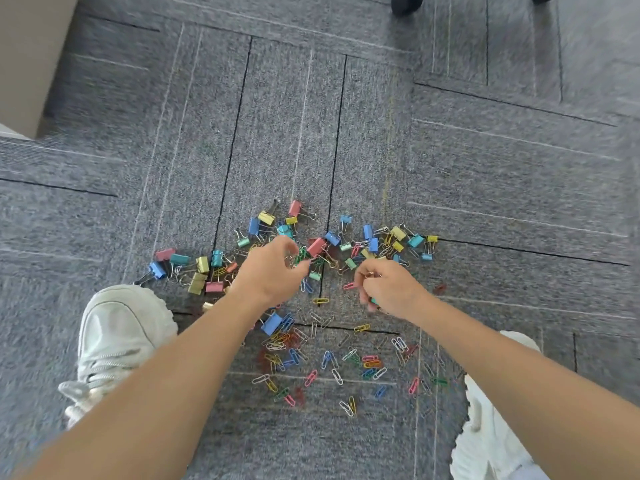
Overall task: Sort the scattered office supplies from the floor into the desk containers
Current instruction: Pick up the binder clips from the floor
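Shoes: pale left shoe [117, 341] and pale right shoe [491, 438] stand on the carpet either side of the spill
Paper clips: coloured paper clips [332, 362] lie loose on the floor between the shoes, under and just behind both forearms; one blue binder clip [272, 323] lies among them
Left hand: left hand [273, 271] hangs over the middle of the pile, fingers curled, tips bunched on a tangle of green and silver paper clips
Right hand: right hand [389, 289] is just beside it, fingers curled tight round small clips [374, 301]; teal shows beneath the fingers
Binder clips: binder clips [398, 233] in pink, blue, yellow and teal spread in a band beyond both hands
Floor: grey carpet [485, 150] tiles
Far edge: beige panel [27, 57] at far left; dark caster [407, 3] at the top
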Action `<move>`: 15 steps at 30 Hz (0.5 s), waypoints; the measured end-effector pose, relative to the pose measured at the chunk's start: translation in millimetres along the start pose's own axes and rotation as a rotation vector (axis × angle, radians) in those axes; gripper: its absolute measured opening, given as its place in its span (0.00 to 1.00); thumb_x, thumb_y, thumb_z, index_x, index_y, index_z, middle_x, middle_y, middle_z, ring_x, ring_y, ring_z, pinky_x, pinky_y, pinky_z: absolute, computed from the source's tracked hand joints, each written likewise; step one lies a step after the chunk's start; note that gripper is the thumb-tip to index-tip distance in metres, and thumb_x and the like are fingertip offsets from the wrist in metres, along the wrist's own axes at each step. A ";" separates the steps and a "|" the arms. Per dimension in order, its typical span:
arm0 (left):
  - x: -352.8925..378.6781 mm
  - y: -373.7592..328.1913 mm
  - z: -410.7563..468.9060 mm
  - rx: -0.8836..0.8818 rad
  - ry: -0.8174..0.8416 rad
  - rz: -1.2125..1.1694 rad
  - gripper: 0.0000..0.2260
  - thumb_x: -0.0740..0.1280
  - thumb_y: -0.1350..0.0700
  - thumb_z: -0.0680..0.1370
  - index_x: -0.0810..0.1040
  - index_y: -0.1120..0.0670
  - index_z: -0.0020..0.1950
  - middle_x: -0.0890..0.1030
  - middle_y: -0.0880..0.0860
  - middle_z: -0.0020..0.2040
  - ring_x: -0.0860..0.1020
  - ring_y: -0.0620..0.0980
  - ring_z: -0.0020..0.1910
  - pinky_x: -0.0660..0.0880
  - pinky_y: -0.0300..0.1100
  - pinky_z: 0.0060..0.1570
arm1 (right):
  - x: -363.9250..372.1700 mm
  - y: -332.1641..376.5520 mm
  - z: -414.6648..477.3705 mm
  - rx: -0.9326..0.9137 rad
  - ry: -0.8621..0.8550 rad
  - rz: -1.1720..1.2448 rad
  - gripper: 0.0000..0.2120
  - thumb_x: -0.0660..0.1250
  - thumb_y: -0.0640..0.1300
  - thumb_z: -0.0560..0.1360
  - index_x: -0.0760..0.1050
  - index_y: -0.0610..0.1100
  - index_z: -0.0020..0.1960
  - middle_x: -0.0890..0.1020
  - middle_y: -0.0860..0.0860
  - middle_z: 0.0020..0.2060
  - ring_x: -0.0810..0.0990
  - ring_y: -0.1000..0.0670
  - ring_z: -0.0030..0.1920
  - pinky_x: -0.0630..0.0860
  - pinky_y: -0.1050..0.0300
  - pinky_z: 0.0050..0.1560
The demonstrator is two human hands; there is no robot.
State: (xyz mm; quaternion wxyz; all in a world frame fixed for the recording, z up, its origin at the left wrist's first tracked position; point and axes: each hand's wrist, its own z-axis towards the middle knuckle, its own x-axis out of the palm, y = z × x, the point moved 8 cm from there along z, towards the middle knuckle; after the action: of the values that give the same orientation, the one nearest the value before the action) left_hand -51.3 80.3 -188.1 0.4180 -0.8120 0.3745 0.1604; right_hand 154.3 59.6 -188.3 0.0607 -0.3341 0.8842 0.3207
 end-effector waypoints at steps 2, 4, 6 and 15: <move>7.4 -0.4 1.8 -0.017 -0.019 0.129 0.13 0.67 0.45 0.78 0.75 0.47 0.60 0.80 0.49 0.36 0.78 0.47 0.31 0.79 0.44 0.35 | 3.7 -2.0 -0.6 -0.018 -0.002 0.097 0.11 0.55 0.31 0.74 0.75 0.39 0.42 0.74 0.44 0.29 0.71 0.47 0.30 0.69 0.58 0.29; 11.6 2.3 3.9 -0.081 -0.052 0.211 0.14 0.69 0.43 0.76 0.77 0.47 0.59 0.80 0.49 0.38 0.79 0.50 0.35 0.81 0.48 0.41 | 11.2 1.5 3.2 -0.072 -0.022 -0.011 0.10 0.57 0.38 0.78 0.77 0.44 0.45 0.73 0.50 0.27 0.69 0.51 0.27 0.66 0.57 0.31; 14.6 4.4 7.9 -0.128 -0.067 0.259 0.13 0.71 0.41 0.75 0.78 0.46 0.54 0.81 0.49 0.39 0.81 0.51 0.38 0.82 0.49 0.43 | 21.9 8.9 11.9 -0.130 -0.056 -0.202 0.08 0.59 0.45 0.80 0.77 0.47 0.49 0.75 0.53 0.30 0.71 0.54 0.29 0.67 0.57 0.33; 0.9 -2.8 19.5 -0.064 -0.094 0.246 0.09 0.72 0.49 0.74 0.76 0.49 0.36 0.79 0.49 0.41 0.77 0.49 0.36 0.77 0.44 0.40 | 32.7 32.3 28.5 -0.015 -0.379 -0.512 0.21 0.64 0.62 0.77 0.76 0.44 0.55 0.82 0.46 0.49 0.81 0.41 0.51 0.76 0.50 0.47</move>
State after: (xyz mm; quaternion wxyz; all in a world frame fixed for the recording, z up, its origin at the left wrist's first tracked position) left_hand -47.7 96.5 -198.8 0.3861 -0.7646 0.4456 0.2603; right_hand 105.7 77.3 -204.2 0.3009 -0.4804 0.7419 0.3582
